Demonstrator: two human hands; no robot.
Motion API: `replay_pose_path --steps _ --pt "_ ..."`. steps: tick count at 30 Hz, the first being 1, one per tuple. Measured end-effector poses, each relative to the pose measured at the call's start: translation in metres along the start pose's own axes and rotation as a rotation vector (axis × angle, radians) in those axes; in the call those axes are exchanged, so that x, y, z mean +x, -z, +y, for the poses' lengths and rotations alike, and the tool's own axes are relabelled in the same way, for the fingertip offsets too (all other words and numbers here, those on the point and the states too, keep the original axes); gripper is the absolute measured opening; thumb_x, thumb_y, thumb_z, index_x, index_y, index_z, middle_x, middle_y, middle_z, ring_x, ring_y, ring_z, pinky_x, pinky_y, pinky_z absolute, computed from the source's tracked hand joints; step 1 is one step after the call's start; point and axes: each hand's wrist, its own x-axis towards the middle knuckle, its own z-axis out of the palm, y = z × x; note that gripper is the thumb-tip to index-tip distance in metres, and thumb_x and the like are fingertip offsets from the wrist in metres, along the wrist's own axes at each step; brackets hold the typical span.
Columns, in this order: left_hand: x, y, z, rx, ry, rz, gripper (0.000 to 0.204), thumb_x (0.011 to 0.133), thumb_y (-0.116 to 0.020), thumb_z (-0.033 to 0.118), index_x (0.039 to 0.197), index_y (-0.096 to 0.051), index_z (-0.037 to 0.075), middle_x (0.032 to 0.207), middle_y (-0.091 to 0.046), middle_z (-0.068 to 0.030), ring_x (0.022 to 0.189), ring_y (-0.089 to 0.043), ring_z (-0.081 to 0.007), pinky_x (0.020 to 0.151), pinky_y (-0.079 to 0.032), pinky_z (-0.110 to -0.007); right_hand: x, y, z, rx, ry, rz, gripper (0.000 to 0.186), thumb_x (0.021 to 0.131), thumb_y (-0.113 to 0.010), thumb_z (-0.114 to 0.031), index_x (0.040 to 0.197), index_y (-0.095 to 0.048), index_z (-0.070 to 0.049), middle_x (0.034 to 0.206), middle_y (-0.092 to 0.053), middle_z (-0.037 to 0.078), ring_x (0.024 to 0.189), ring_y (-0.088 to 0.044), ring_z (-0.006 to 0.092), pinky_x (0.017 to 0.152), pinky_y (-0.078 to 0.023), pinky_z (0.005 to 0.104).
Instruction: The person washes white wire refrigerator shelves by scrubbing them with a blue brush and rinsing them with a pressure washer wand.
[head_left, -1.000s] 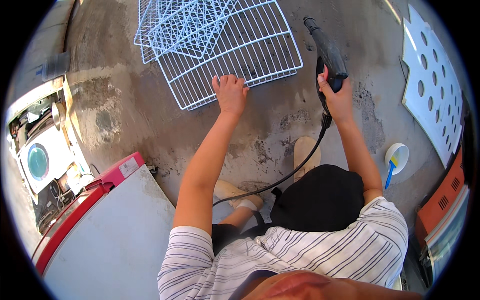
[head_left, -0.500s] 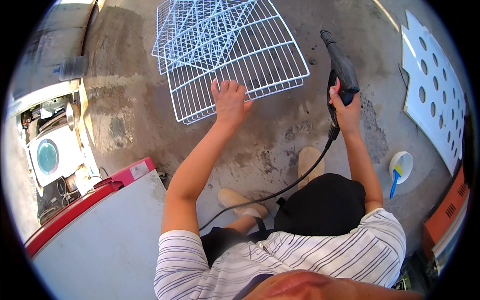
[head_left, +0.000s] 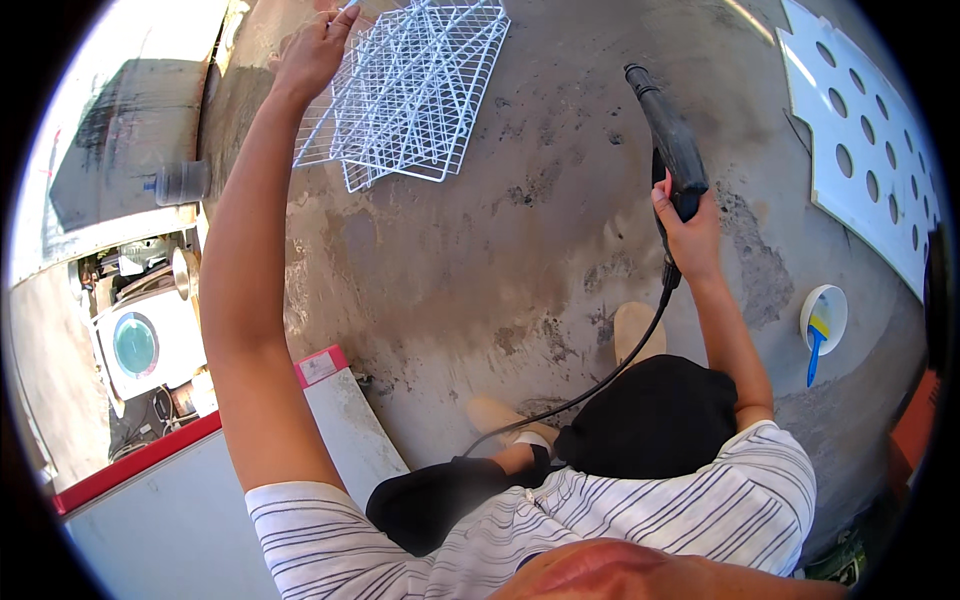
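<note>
White wire racks (head_left: 415, 110) lie in an overlapping, criss-cross pile on the wet concrete, upper left of centre. My left hand (head_left: 312, 58) reaches far forward to the pile's left side. Its fingers are closed on the white edge of a wire rack, most of which is past the top of the picture. A black pressure washer spray gun (head_left: 672, 135) is in my right hand (head_left: 692, 225), gripped by the handle with the nozzle pointing forward. From the handle a black hose (head_left: 615, 370) runs down past my legs.
On the right stand a white panel with round holes (head_left: 865, 150) and a white bowl (head_left: 836, 305) with a blue-handled brush (head_left: 815, 345). At the lower left is a red-edged white cabinet (head_left: 180, 520). A front-loading washing machine (head_left: 150, 345) and a clear plastic bottle (head_left: 180, 184) are beyond it.
My left hand has gone forward and left with a rack's edge, and the rack nearest me has left its spot. The spray gun stays in my right hand, almost unmoved.
</note>
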Motion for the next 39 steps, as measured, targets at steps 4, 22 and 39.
replay_pose_path --steps 4,22,39 --pt "0.044 0.023 -0.04 -0.478 0.185 0.03 0.066 0.094 -0.037 0.063 0.119 -0.061 0.007 0.122 -0.056 -0.0121 0.117 -0.048 -0.0219 0.1 -0.036 -0.041 -0.003 0.007 -0.001 0.091 -0.028 0.002 0.027 0.087 -0.068 -0.015 0.108 -0.056 -0.005 0.092 -0.06 -0.001 0.077 -0.054 0.0071 0.07 -0.045 0.0239" --pt "-0.068 -0.157 -0.018 -1.86 1.243 0.204 0.049 0.102 -0.018 0.037 0.12 -0.053 0.008 0.12 -0.058 -0.0078 0.119 -0.049 -0.0294 0.1 -0.031 -0.062 0.004 -0.001 0.017 0.084 -0.092 -0.114 0.034 0.087 -0.066 -0.009 0.117 -0.051 -0.005 0.091 -0.057 -0.001 0.081 -0.052 0.0066 0.073 -0.044 0.0225" --pt "-0.226 -0.304 -0.08 -1.565 1.523 -0.325 0.067 0.092 -0.053 0.051 0.14 -0.032 0.008 0.13 -0.045 -0.0122 0.107 -0.054 -0.0256 0.091 -0.048 -0.053 0.018 -0.071 -0.068 -0.313 0.067 -0.43 0.069 0.087 -0.062 -0.015 0.147 -0.03 -0.015 0.084 -0.057 0.0 0.076 -0.054 0.0097 0.076 -0.046 0.0262"
